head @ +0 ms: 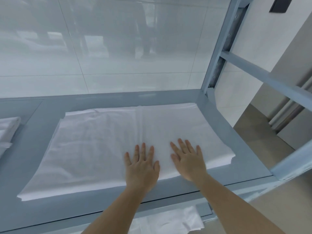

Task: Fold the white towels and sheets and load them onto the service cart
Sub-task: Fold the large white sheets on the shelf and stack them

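Two bare hands are laid flat on a folded white sheet spread across a grey-blue metal shelf. The left hand is pressed palm-down near the sheet's front edge, fingers straight & slightly spread, nothing gripped. The right hand is placed just beside it, also flat, fingers extended toward the back wall, nothing held. A centre crease is seen running front to back thru the sheet, just left of the gap between the hands. The sheet's right side is stacked in several layers, w/ its edges shown at the front-right corner. A second folded white cloth is set at the shelf's far left, well apart from the sheet. More white fabric is glimpsed on a lower level, below the shelf's front rail. White glossy wall tiles are seen behind; a shelf upright is visible at right.
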`<state>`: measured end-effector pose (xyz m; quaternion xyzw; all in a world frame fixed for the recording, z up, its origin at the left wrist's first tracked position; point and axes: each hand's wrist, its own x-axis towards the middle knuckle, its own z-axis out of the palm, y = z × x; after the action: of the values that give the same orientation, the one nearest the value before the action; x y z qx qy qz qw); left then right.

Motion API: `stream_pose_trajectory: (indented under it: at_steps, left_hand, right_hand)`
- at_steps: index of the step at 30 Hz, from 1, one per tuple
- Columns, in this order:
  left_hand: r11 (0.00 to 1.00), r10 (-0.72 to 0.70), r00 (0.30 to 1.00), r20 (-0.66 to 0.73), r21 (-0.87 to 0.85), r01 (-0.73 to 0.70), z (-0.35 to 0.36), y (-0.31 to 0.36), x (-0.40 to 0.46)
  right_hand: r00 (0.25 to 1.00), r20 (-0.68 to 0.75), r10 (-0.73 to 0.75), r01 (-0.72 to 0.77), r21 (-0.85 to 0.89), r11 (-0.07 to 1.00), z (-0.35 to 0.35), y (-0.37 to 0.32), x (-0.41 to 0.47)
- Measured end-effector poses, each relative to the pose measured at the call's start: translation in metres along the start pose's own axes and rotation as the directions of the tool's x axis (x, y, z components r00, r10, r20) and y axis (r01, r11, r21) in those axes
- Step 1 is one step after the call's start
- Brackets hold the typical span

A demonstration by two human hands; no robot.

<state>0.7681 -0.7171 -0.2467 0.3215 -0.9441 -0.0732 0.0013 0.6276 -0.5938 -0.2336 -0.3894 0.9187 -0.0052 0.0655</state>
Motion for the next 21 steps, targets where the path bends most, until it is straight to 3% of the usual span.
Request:
stream_pose_trajectory:
  at_steps: [5, 15, 21]
  left_hand:
    - [0.998, -0.066, 0.997, 0.031, 0.025, 0.065, -0.004, -0.019, 0.0]
    - [0.965, -0.253, 0.967, 0.031, 0.082, 0.25, -0.014, -0.091, -0.01]
    - [0.966, -0.253, 0.967, 0.034, 0.065, 0.25, -0.018, -0.086, -0.011]
  right_hand:
    - [0.989, 0.041, 0.139, -0.137, -0.035, 0.99, -0.005, 0.054, 0.001]
    - [0.954, 0.156, 0.254, -0.255, -0.018, 0.967, -0.012, 0.028, 0.008]
    - [0.981, 0.121, -0.149, 0.142, 0.064, 0.988, 0.001, -0.108, 0.021]
